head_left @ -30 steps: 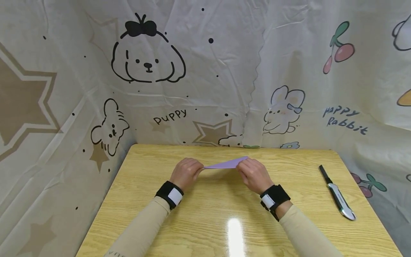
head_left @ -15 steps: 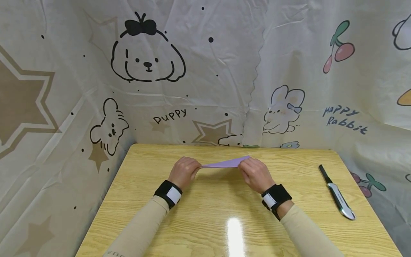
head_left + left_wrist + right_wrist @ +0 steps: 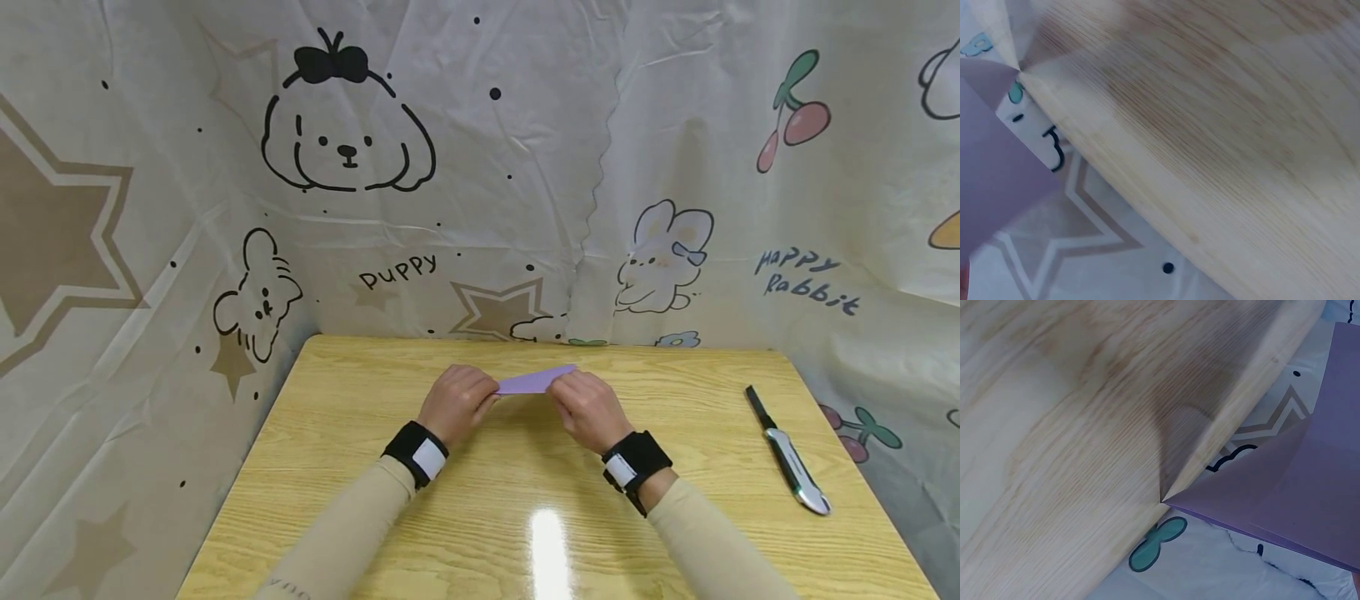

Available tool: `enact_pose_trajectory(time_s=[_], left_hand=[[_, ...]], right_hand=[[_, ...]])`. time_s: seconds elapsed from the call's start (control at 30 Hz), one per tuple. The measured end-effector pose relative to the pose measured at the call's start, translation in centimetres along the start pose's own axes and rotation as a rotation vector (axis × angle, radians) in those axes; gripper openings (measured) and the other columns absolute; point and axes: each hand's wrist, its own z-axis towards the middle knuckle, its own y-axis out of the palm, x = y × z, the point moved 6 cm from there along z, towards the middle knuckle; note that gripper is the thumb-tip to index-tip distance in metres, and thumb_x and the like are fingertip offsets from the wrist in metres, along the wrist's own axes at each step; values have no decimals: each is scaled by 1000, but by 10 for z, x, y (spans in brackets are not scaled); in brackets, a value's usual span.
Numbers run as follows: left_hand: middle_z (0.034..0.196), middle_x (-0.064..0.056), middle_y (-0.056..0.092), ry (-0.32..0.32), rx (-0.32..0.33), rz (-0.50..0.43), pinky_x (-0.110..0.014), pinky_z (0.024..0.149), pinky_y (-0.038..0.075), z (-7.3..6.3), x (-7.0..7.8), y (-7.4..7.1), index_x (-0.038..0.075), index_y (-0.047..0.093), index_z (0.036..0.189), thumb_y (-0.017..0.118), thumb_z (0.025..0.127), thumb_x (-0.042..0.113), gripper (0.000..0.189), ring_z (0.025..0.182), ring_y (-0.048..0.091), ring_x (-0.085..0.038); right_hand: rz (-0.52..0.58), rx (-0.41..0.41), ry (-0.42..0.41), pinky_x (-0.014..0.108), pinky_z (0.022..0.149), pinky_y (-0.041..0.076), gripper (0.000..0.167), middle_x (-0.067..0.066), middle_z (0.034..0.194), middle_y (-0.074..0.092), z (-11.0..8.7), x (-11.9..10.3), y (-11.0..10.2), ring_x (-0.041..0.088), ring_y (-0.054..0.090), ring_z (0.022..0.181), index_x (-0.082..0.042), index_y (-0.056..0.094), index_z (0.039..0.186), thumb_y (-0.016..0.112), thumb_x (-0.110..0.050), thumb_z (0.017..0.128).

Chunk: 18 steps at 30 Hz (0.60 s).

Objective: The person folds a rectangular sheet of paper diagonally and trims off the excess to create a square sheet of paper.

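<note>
Purple folded paper (image 3: pixel 531 382) is held up over the far part of the wooden table. My left hand (image 3: pixel 459 406) pinches its left end, and the fingertips of my right hand (image 3: pixel 591 410) grip the right end. A flat part of the purple paper (image 3: pixel 1000 178) fills the left side of the left wrist view. Folded layers of the paper (image 3: pixel 1297 487) come to a point in the right wrist view. Both wrist views leave the fingers almost wholly out of sight.
A utility knife (image 3: pixel 795 467) with a black and silver handle lies at the right of the wooden table (image 3: pixel 480 508). Behind the table's far edge hangs a white printed cloth (image 3: pixel 480 183), which also covers the left side.
My left hand has moved right, and my right hand slightly left, so the hands are closer together. Less of the purple paper shows between them. The knife stays where it was.
</note>
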Motion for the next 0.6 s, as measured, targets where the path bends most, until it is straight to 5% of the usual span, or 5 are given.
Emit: enact_pose_trajectory(time_s=[0.4,0.6], left_hand=[[89,2,71,47,23,-27,-30,77,53,7,12,6,13,72,91,73,87,18,7,85,66,-14],[87,1,72,52,25,-30,-28,77,53,7,14,8,13,73,87,79,81,12,9,83,66,-13]], right_hand=[[23,26,-45,32,63,49,14,-1,79,61,2,-8,4,17,57,71,-11,60,79,64,2,81],[-3,6,-45,30,63,48,10,-1,81,61,3,-11,6,16,57,72,-10,63,81,67,-1,79]])
